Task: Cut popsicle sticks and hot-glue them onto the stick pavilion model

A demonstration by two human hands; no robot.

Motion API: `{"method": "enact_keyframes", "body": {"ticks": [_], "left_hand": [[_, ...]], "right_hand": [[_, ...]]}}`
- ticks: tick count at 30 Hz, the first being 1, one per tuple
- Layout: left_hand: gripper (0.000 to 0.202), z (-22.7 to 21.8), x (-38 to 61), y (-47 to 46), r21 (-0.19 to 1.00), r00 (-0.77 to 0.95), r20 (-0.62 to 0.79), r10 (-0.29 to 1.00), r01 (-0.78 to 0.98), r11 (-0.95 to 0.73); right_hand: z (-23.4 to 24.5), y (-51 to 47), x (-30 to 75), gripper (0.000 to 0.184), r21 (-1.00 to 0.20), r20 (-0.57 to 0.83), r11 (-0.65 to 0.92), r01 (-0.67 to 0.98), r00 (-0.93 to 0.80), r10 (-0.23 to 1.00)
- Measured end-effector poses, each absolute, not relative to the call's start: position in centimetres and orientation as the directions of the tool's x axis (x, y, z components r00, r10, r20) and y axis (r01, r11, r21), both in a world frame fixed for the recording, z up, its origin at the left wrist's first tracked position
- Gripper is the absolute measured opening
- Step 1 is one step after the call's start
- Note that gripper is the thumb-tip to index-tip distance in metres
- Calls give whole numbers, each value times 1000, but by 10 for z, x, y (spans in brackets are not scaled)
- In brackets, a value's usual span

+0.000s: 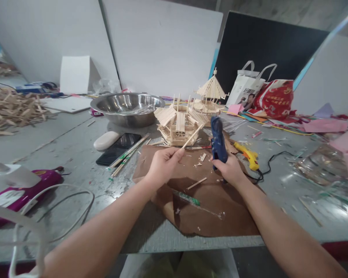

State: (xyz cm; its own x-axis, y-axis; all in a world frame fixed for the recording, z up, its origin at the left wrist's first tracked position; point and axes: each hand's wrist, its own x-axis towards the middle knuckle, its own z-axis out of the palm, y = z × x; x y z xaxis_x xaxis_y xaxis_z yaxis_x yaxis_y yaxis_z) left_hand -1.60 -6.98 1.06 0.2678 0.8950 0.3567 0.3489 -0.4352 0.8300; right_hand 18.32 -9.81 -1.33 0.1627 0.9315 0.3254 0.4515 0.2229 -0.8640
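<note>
My left hand (pixel 164 164) pinches one end of a thin wooden stick (pixel 191 138), which slants up to the right in front of a small pavilion model built of sticks (pixel 179 122). Whether the far tip touches the model, I cannot tell. In my right hand (pixel 228 168) is a dark blue hand tool (pixel 218 141), held upright; its exact kind is unclear. Under both hands lies a brown sheet (pixel 220 216), with a loose stick (pixel 197 183), small wood scraps (pixel 203 157) and an opened clear wrapper with green print (pixel 188 199) on it.
A yellow glue gun (pixel 249 156) with a black cord lies at right. Behind are a steel basin (pixel 127 112), a roofed stick model (pixel 211 90) and bags (pixel 274 98). A phone (pixel 118 148), wrapped sticks (pixel 129 154) and a white cable (pixel 89 193) lie left; a stick heap (pixel 13 110) is farther left.
</note>
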Motion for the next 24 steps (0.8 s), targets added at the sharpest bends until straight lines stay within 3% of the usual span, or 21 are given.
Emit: {"method": "enact_keyframes", "body": {"ticks": [3, 7, 14, 24], "left_hand": [[34, 9, -19, -65, 838, 254, 366, 896, 328, -435], [36, 7, -20, -63, 847, 258, 365, 895, 307, -434], [34, 11, -13, -72, 869, 319, 303, 898, 294, -397], [34, 13, -12, -75, 853, 371, 299, 879, 310, -420]], "right_hand": [[-17, -96, 183, 38, -646, 470, 295, 705, 62, 881], [-24, -95, 181, 56, -476, 476, 344, 809, -91, 875], [-24, -97, 180, 62, -399, 400, 389, 830, -224, 888], [-26, -99, 178, 61, -368, 387, 420, 829, -274, 880]]}}
